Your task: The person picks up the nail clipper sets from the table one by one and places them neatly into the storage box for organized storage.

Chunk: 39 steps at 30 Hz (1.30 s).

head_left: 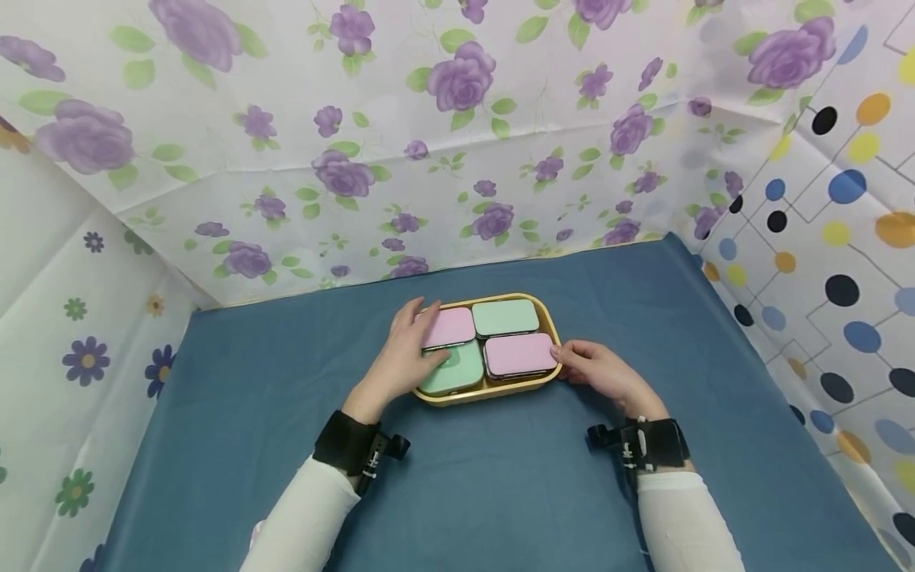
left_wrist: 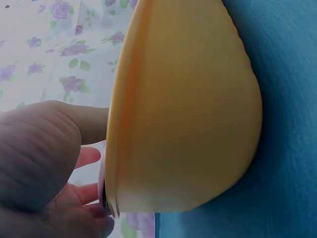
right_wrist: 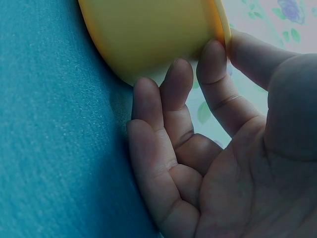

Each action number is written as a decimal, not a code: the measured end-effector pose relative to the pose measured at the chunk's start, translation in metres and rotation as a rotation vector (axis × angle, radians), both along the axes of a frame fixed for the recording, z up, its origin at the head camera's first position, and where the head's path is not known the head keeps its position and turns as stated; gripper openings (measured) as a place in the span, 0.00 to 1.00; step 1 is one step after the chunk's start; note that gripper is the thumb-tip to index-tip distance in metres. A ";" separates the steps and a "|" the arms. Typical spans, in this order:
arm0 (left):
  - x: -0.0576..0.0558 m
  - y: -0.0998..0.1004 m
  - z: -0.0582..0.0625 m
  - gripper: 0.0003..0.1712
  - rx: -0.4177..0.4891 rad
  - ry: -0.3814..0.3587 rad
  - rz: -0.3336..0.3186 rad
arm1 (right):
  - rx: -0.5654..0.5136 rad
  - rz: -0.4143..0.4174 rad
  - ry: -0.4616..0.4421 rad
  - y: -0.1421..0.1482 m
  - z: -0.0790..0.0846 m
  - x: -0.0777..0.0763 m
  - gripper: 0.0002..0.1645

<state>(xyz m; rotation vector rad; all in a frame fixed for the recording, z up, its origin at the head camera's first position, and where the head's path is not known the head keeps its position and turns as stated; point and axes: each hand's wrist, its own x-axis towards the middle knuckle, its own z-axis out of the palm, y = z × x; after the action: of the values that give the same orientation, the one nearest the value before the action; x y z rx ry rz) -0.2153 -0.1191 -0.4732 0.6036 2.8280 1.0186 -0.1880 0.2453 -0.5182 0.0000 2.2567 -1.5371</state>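
A yellow oval basket sits on the blue cloth, holding pink and green rounded lidded tins. My left hand reaches over its left end and holds the back-left pink tin, fingers at its far left corner and thumb along its near edge, over the front-left green tin. My right hand pinches the basket's right rim between thumb and index finger, beside the front-right pink tin. A second green tin lies at the back right. In the left wrist view, the basket wall partly hides the thumb.
Blue cloth covers the table around the basket. Flower-printed sheeting rises behind it, with a dotted sheet along the right side. A small pale object shows partly behind the left sleeve.
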 end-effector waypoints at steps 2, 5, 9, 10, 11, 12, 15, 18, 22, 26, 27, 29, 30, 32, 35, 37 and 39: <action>0.002 -0.002 -0.002 0.48 0.005 -0.001 0.000 | 0.003 -0.004 -0.003 0.000 0.000 0.002 0.29; 0.006 -0.005 -0.005 0.49 0.012 -0.003 0.001 | 0.001 -0.008 -0.011 0.000 0.001 0.006 0.28; 0.008 -0.010 -0.008 0.51 0.023 -0.007 0.003 | -0.003 -0.012 -0.017 0.000 0.001 0.008 0.27; 0.009 -0.011 -0.008 0.51 0.026 -0.011 0.004 | -0.003 -0.011 -0.016 0.000 0.001 0.008 0.27; 0.010 -0.013 -0.009 0.51 0.030 -0.014 0.004 | -0.005 -0.011 -0.016 0.000 0.001 0.008 0.27; 0.010 -0.015 -0.010 0.52 0.034 -0.016 0.004 | -0.006 -0.009 -0.012 0.000 0.001 0.008 0.27; 0.013 -0.021 -0.012 0.54 0.047 -0.017 0.010 | -0.007 -0.006 -0.009 0.000 0.001 0.007 0.27; 0.017 -0.030 -0.015 0.55 0.073 -0.012 0.022 | -0.007 -0.012 -0.018 0.000 -0.001 0.007 0.27; 0.025 -0.046 -0.016 0.54 0.095 0.021 0.053 | -0.009 -0.006 -0.020 -0.001 -0.002 0.007 0.26; 0.038 -0.064 -0.017 0.54 0.064 0.067 0.082 | -0.016 0.008 -0.008 -0.001 -0.001 0.005 0.26; 0.041 -0.069 -0.017 0.54 0.056 0.070 0.087 | -0.017 0.011 -0.005 0.000 -0.001 0.005 0.26; 0.049 -0.078 -0.017 0.54 0.037 0.076 0.096 | -0.019 0.011 -0.001 0.000 0.000 0.004 0.26; 0.053 -0.083 -0.016 0.54 0.030 0.076 0.099 | -0.018 0.012 -0.001 0.001 0.000 0.003 0.26; 0.062 -0.093 -0.015 0.53 0.021 0.084 0.103 | -0.012 0.006 -0.004 0.001 0.001 0.003 0.26; 0.076 -0.109 -0.013 0.47 0.009 0.137 0.097 | -0.006 0.002 -0.011 -0.001 0.001 0.001 0.27; 0.086 -0.118 -0.011 0.38 0.006 0.179 0.095 | -0.004 -0.002 -0.015 -0.001 0.001 0.001 0.28; 0.097 -0.126 -0.009 0.29 -0.007 0.207 0.089 | -0.002 -0.004 -0.018 -0.001 0.000 0.000 0.29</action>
<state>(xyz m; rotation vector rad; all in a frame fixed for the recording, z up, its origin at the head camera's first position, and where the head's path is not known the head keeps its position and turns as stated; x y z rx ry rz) -0.1187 -0.2450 -0.4826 0.6218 3.0614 1.0152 -0.1875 0.2444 -0.5182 0.0173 2.2426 -1.5357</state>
